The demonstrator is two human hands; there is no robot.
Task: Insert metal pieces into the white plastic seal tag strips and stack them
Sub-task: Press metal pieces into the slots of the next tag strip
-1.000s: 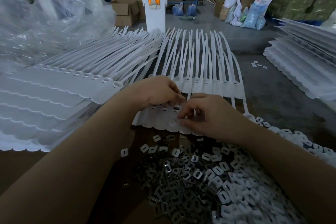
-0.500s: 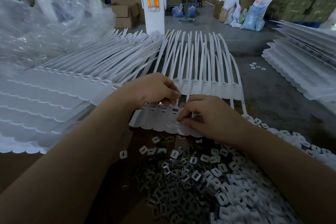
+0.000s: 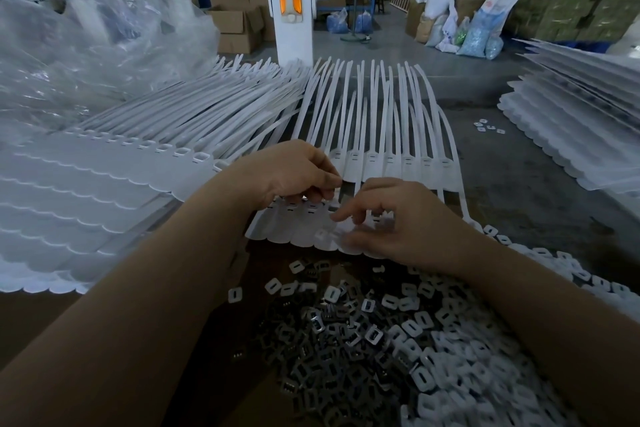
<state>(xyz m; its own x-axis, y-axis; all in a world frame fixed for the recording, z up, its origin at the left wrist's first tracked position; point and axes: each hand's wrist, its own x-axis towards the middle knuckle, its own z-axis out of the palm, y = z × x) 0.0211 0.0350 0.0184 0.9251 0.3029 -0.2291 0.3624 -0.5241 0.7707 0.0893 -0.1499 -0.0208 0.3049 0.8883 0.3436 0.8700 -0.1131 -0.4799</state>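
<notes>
My left hand [image 3: 294, 173] pins the seal tag strip [image 3: 304, 222] on the counter [image 3: 540, 191], fingers curled onto it so the slots hold steady; right hand [image 3: 398, 218] pinches something, likely a metal piece; spare metal pieces [image 3: 332, 357] heaped close below for quick reach

Stacks and loose parts hem in the work spot on three sides

Tall tag stack [image 3: 86, 198] walls the left; plastic sheeting [image 3: 86, 52] and a white post [image 3: 292, 21] block the far side; strips [image 3: 374, 135] fan across the middle; metal pieces [image 3: 332, 364] and white caps [image 3: 450, 357] fill the near edge; a second stack [image 3: 575, 121] lines the right; bare table [image 3: 512, 184] between strips and that stack offers passage.
</notes>
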